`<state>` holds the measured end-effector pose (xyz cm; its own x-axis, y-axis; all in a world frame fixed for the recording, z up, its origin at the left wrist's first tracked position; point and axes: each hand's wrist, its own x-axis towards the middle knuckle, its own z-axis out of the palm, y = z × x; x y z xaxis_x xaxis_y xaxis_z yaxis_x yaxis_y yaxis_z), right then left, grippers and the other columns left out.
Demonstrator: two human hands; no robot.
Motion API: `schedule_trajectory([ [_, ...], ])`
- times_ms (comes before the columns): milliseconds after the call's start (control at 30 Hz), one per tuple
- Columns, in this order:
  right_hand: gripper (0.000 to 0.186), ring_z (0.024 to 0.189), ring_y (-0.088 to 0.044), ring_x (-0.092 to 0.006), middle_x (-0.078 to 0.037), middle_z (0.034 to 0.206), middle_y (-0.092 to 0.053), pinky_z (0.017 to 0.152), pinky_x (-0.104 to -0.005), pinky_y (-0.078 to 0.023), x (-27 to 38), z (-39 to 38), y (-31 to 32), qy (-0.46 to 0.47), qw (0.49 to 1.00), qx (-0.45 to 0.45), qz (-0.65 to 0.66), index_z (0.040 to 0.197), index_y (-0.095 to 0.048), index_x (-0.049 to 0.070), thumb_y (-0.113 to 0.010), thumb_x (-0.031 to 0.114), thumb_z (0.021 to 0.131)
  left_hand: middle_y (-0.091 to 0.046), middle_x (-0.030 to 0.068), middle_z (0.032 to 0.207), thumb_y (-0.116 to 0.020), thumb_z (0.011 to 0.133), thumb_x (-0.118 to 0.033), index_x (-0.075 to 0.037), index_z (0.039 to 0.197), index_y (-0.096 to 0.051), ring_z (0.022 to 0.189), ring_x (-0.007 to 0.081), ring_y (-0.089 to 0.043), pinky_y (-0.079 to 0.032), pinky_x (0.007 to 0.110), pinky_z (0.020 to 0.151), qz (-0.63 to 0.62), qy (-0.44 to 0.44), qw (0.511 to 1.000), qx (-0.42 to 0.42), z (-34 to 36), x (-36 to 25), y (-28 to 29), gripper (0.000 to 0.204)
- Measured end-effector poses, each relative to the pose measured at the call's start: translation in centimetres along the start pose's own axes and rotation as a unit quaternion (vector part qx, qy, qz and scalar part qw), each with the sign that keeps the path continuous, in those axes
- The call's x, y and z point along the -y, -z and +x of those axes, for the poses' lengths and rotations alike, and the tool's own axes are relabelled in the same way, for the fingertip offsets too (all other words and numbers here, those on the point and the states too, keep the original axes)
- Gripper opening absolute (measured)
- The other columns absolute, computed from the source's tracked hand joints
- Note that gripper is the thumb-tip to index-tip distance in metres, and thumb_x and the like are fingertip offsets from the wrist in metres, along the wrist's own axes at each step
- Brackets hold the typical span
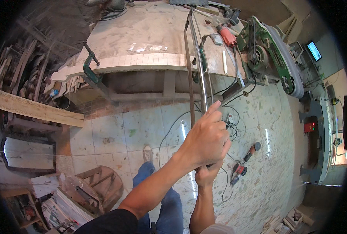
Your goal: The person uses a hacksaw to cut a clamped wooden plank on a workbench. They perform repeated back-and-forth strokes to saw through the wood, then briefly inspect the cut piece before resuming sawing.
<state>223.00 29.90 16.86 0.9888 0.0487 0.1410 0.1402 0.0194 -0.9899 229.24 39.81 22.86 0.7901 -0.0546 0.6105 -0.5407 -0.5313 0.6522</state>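
Observation:
Both my hands are closed, one above the other, at the near end of a long, narrow metal frame like a bow saw (pixel 203 84). My left hand (pixel 208 138) is uppermost, with one digit stretched along the frame. Just below it, my right hand (pixel 206 175) is wrapped round the handle end, which the fingers mostly hide. The frame reaches away from me, crossing the right end of a pale wooden board (pixel 142 60) marked with several crosswise lines. A green clamp (pixel 90 67) grips the board's left part at the bench edge; another green clamp (pixel 202 62) shows behind the frame.
The dusty workbench (pixel 138 29) carries a red power tool (pixel 227 37). To its right stands a green belt sander (pixel 267 58). Two corded power tools, one a sander (pixel 239 169), lie on the tiled floor among cables. A round wooden piece (pixel 95 187) sits lower left, near a plank (pixel 33 107).

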Motion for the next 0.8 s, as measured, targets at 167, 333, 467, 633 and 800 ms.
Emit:
schedule_trajectory([
  [167,0.051,0.058,-0.048,-0.0038,0.001,0.082,-0.054,0.048,-0.0206,-0.035,-0.6,-0.3,0.3,0.013,0.999,0.016,-0.029,0.120,-0.041,-0.005,-0.066,0.023,0.085,-0.047,0.0056,0.053,-0.064,0.063,-0.004,-0.003,0.052,-0.060,0.066,0.0214,-0.048,-0.035,0.050,0.113,-0.011,0.002,1.000,-0.002,0.0,-0.1,0.5,0.012],
  [333,0.022,0.073,-0.054,-0.0113,-0.005,0.083,-0.062,0.064,-0.0256,-0.043,1.9,-0.4,-0.6,-0.022,1.000,-0.017,-0.011,0.097,-0.056,-0.006,-0.061,0.004,0.078,-0.046,0.0056,0.053,-0.064,0.062,-0.004,-0.003,0.051,-0.058,0.065,0.0217,-0.048,-0.035,0.050,0.113,-0.025,0.014,1.000,-0.004,-0.3,-0.4,1.0,0.013],
  [467,0.051,0.097,-0.050,-0.0157,-0.009,0.109,-0.050,0.084,-0.0287,-0.041,3.1,-0.8,-1.1,-0.036,0.999,0.004,-0.036,0.121,-0.039,-0.002,-0.064,0.013,0.080,-0.045,0.0056,0.054,-0.064,0.061,-0.003,-0.003,0.050,-0.055,0.064,0.0227,-0.046,-0.038,0.050,0.110,-0.030,0.010,0.999,-0.006,-0.6,-0.6,1.5,0.015],
  [633,0.046,0.103,-0.053,-0.0229,-0.012,0.108,-0.053,0.087,-0.0348,-0.042,4.0,-5.5,-0.7,0.011,0.995,-0.055,-0.085,0.115,-0.050,-0.002,-0.061,0.012,0.072,-0.045,0.0067,0.056,-0.064,0.058,-0.005,-0.005,0.050,-0.049,0.063,0.0247,-0.047,-0.043,0.047,0.103,-0.073,-0.005,0.997,0.015,-4.9,-3.6,1.8,0.017],
  [800,0.060,0.119,-0.047,-0.0284,-0.015,0.123,-0.046,0.103,-0.0393,-0.035,1.8,-4.7,0.6,0.021,0.989,0.013,-0.145,0.130,-0.040,-0.001,-0.061,0.018,0.077,-0.045,0.0097,0.059,-0.063,0.054,-0.006,-0.004,0.052,-0.049,0.067,0.0282,-0.050,-0.048,0.041,0.089,-0.098,-0.031,0.994,-0.023,-3.7,-1.8,1.4,0.014],
])
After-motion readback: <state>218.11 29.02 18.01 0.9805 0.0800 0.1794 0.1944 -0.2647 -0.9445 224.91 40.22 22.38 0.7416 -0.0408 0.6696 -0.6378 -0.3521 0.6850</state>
